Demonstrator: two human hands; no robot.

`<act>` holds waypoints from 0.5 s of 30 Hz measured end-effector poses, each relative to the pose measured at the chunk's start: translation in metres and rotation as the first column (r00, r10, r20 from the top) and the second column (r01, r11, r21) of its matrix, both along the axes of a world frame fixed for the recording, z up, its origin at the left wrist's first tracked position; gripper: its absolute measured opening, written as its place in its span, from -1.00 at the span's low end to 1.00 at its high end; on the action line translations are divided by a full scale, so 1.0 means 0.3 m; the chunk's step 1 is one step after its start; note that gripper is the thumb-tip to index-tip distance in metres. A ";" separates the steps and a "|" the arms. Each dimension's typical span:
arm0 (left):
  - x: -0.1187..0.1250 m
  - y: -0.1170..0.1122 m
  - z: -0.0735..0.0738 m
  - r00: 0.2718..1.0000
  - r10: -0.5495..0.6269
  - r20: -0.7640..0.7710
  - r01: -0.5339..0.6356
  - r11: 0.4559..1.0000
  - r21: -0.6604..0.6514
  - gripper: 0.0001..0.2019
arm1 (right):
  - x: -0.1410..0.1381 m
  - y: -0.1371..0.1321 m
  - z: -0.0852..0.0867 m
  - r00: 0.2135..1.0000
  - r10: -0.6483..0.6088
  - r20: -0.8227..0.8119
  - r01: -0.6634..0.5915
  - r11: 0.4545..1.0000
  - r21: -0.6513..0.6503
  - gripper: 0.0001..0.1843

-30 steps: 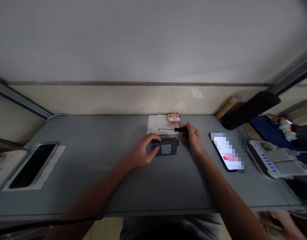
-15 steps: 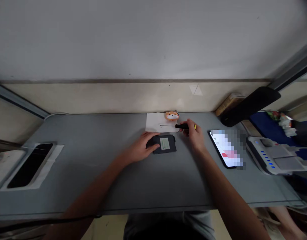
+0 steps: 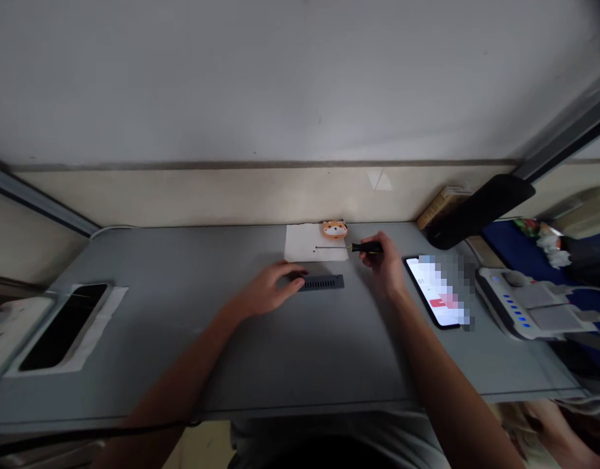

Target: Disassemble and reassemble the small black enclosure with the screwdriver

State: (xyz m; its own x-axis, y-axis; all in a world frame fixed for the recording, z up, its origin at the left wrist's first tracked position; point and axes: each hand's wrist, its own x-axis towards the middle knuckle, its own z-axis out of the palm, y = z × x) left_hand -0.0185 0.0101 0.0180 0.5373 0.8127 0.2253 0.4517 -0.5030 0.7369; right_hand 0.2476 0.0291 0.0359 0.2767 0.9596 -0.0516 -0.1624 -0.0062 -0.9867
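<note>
A small dark box (image 3: 322, 282) stands on its edge on the grey table (image 3: 260, 352), its slotted side facing me. My left hand (image 3: 269, 289) grips its left end with curled fingers. My right hand (image 3: 385, 260) holds the black handle of a thin screwdriver (image 3: 347, 247), whose shaft lies over a white sheet of paper (image 3: 307, 243) behind the box. An orange animal-face figure (image 3: 335, 228) sits on the paper's back edge.
A lit phone (image 3: 435, 290) lies to the right, beside a white device with blue lights (image 3: 524, 311). A black lamp head (image 3: 478, 208) and a brown box (image 3: 439, 207) stand at the back right. A white tray holding a dark phone (image 3: 60, 324) lies far left.
The dark box was turned from lying flat with its label up to standing on its edge. My right hand and the screwdriver shifted slightly right.
</note>
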 end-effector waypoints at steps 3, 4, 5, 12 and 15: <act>0.013 0.006 -0.023 0.998 0.053 0.046 -0.055 0.998 0.032 -0.65 | 0.003 -0.001 0.003 0.997 0.000 -0.077 0.003 0.999 0.034 -0.51; 0.019 0.006 -0.031 0.996 0.072 0.054 -0.074 0.997 0.033 -0.62 | 0.002 -0.003 0.006 0.995 0.004 -0.100 0.000 0.999 0.039 -0.55; 0.024 0.005 -0.038 0.995 0.087 0.055 -0.088 0.996 0.030 -0.59 | -0.002 -0.006 0.009 0.993 0.007 -0.118 -0.003 0.999 0.035 -0.58; 0.032 0.005 -0.034 0.980 0.135 0.145 -0.155 0.977 0.143 -0.55 | -0.040 -0.028 0.017 0.989 0.102 -0.103 -0.105 0.994 -0.028 -0.65; 0.020 0.005 -0.023 0.972 0.153 0.181 -0.189 0.961 0.201 -0.61 | -0.050 -0.031 0.008 0.986 0.152 -0.062 -0.154 0.988 -0.032 -0.66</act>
